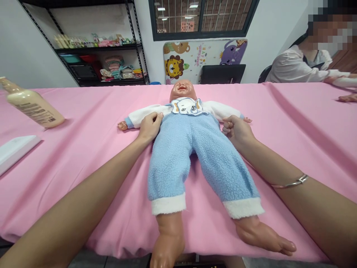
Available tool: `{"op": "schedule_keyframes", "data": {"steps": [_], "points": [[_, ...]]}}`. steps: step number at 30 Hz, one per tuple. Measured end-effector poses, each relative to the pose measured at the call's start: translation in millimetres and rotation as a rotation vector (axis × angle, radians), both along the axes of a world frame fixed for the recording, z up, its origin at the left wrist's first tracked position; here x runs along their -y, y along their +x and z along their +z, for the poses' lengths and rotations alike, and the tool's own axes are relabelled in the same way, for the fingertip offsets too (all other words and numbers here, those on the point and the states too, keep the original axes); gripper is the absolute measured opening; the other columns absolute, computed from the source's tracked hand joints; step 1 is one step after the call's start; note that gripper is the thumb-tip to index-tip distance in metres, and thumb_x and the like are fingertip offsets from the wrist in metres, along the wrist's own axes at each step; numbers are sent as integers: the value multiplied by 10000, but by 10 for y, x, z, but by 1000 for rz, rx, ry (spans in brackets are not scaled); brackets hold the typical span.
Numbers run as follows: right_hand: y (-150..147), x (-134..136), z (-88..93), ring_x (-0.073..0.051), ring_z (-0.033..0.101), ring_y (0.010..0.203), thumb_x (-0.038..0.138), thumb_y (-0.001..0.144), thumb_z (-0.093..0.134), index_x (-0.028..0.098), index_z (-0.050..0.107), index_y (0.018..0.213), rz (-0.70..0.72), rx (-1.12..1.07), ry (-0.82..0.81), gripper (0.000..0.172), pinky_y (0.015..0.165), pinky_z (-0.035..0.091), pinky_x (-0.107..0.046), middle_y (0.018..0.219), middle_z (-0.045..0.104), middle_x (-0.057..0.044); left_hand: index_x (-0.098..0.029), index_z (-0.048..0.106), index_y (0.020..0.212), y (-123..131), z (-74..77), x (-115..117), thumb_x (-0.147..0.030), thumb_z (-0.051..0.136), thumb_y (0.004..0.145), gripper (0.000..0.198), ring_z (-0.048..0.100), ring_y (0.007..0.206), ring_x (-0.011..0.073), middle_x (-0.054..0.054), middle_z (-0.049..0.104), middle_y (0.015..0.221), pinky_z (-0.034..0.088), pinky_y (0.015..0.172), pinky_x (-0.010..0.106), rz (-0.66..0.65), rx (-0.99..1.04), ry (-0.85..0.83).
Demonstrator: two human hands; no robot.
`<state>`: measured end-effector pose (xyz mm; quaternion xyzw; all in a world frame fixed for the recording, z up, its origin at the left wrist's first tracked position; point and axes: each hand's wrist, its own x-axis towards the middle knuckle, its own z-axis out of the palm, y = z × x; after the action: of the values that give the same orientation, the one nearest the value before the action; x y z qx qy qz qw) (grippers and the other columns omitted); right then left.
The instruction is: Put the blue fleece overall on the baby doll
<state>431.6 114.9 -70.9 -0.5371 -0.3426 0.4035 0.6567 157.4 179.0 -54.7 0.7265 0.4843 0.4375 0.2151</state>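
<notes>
A baby doll [182, 90] lies on its back on the pink-covered table [111, 208], head away from me and bare feet over or near the front edge. It wears fuzzy light-blue trousers [173, 160] and a white top with an animal face on the bib [186, 107]. My left hand [150, 126] is closed against the clothes at the doll's waist, on the left side of the view. On the opposite side my right hand [238, 130] has its fingers curled in at the clothes, just below the sleeve [223, 109]. Exactly which fold each hand pinches is partly hidden.
At left, a pump bottle [37, 108] stands near a white flat box [18, 149]. Black shelves [97, 47] with bottles and folded cloths stand behind the table, and a dark monitor [223, 73] is beyond its far edge. Another person [295, 65] sits at the right.
</notes>
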Motion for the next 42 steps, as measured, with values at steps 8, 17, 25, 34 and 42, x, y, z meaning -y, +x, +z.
{"op": "schedule_keyframes", "data": {"steps": [8,17,25,34,42], "points": [[-255,152,222,-32,309,439,81,817,557,131,426,636,-75,-224,-76,229,392,255,-155,500,320,34,-176,377,569,7,13,3,-250,475,912,365,343,595,116,-30,360,576,241,605,305,2,-2,-4],[-230,140,192,-21,336,458,45,770,573,106,518,620,-58,-199,-71,172,388,272,-141,523,368,11,-177,360,565,-7,7,6,-265,477,910,375,333,588,117,-30,350,569,236,598,305,18,-15,-6],[-236,152,203,-21,301,456,46,746,558,129,470,585,-51,-190,-103,201,387,269,-141,538,349,12,-176,377,571,1,-4,-3,-255,479,909,361,337,589,115,-33,351,573,242,602,302,12,0,-15],[-236,145,177,-31,350,478,73,773,583,121,520,597,-73,-191,-34,193,399,282,-151,548,407,-4,-175,372,562,5,24,13,-239,481,906,367,346,593,117,-27,367,572,243,609,304,27,-10,-26],[-251,142,200,-28,361,468,34,753,565,122,475,543,-75,-183,-64,245,385,279,-157,531,395,-3,-169,392,571,7,24,11,-237,485,903,351,366,606,118,-27,399,583,251,616,297,35,-14,-34]]}}
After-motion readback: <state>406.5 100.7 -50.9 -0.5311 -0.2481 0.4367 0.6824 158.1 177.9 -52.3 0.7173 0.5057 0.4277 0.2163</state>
